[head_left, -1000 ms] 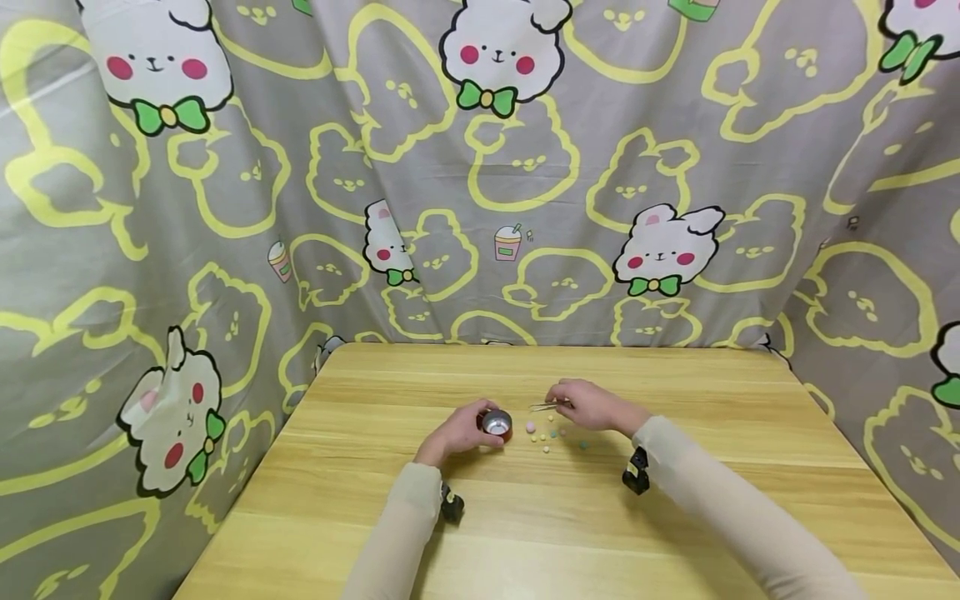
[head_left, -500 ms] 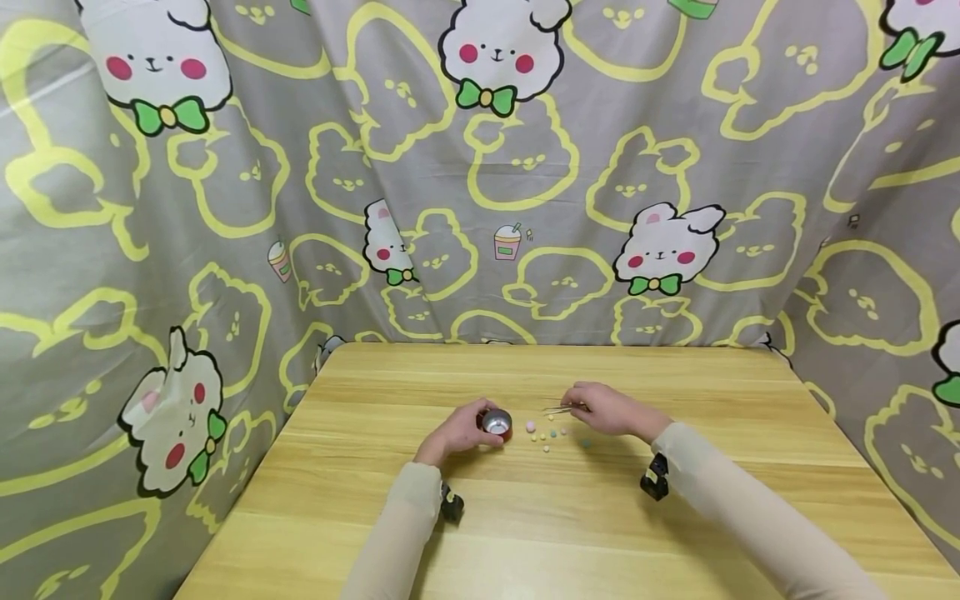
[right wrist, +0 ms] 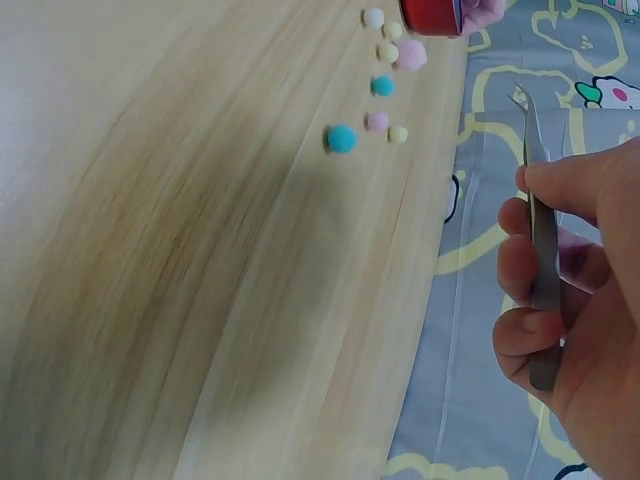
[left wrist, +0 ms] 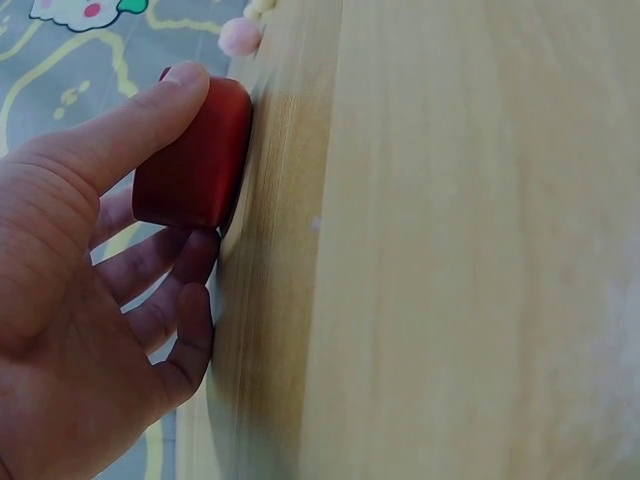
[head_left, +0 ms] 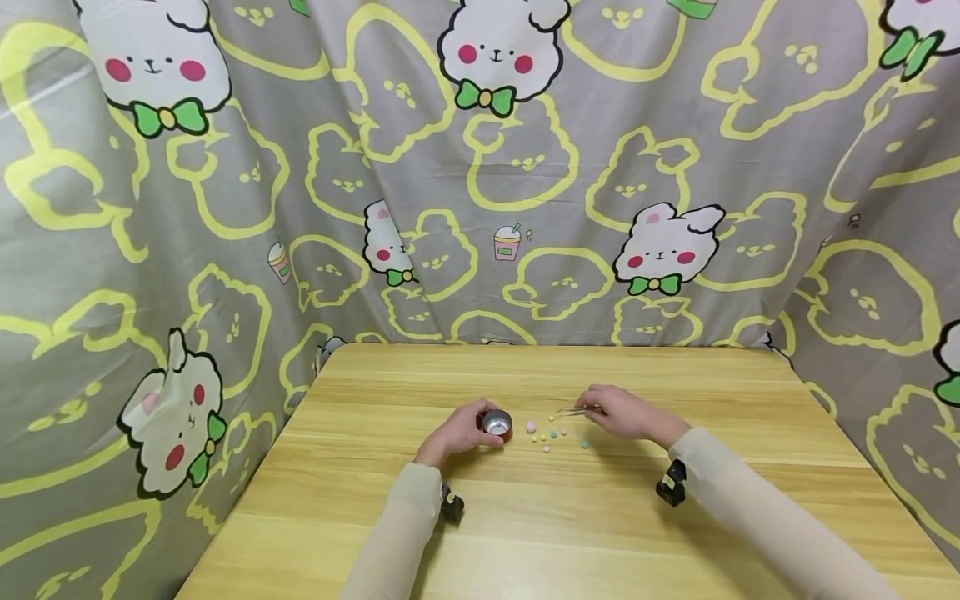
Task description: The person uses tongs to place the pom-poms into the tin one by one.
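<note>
My left hand (head_left: 463, 428) grips a small round red cup (head_left: 497, 424), silvery inside, standing on the table; in the left wrist view the thumb lies on the side of the red cup (left wrist: 195, 155). My right hand (head_left: 624, 412) holds metal tweezers (head_left: 576, 411) above the table, their tips pointing left. In the right wrist view the curved tips of the tweezers (right wrist: 541, 240) hold nothing. Several small balls lie between the hands, among them a large pink ball (right wrist: 410, 55), a blue ball (right wrist: 341, 138) and a pale yellow ball (right wrist: 398, 134).
The wooden table (head_left: 360, 542) extends around both hands. A grey patterned curtain (head_left: 420, 167) hangs behind the table and along its sides. A black wrist device (head_left: 452, 505) sits at the left cuff, another black device (head_left: 671, 483) at the right cuff.
My right hand has moved to the right with the tweezers, away from the cup. My left hand and the cup have stayed in place.
</note>
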`<state>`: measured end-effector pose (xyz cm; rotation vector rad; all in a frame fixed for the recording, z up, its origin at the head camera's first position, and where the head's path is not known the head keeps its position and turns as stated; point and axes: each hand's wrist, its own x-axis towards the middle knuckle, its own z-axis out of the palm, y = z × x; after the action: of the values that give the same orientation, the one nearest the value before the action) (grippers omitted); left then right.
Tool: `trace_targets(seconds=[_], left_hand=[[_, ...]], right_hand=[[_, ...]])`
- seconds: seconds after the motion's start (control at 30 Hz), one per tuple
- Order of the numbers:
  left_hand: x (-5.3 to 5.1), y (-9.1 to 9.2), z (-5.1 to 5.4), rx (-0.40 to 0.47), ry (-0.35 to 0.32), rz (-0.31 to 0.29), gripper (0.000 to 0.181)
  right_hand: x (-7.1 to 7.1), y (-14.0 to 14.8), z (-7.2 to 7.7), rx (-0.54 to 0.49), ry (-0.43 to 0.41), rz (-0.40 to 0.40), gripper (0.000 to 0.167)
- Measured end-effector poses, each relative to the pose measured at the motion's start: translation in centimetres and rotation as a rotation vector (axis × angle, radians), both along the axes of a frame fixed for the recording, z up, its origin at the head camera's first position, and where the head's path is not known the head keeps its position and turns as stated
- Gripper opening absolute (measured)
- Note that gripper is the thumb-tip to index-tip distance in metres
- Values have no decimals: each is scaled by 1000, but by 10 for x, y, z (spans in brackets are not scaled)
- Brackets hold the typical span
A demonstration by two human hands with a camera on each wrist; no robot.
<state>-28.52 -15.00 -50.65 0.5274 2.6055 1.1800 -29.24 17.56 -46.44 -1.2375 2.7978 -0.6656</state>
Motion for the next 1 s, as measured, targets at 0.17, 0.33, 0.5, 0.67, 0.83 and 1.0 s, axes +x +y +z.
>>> trace_targets(seconds=[0.17,0.33,0.5,0.67,0.83,1.0], left_hand=[[1,0,-1,6,-6,4,49],[1,0,-1,8,-2,2,48],[1,0,-1,12,-4,0,48],[1,0,-1,8,2,0,48],[0,0,-1,2,6,1,48],[0,-1,-1,3,-1,3,49]], right_hand=[[2,6,-3,-11,13,1,14],[4,11,-3,-1,2,-5,15],[5,16,-7,13,36,9,16],[7,21,-13,6,62,32,15],[10,26,-18,-2,68,46,13],[11,30,-26,13,104,34,12]])
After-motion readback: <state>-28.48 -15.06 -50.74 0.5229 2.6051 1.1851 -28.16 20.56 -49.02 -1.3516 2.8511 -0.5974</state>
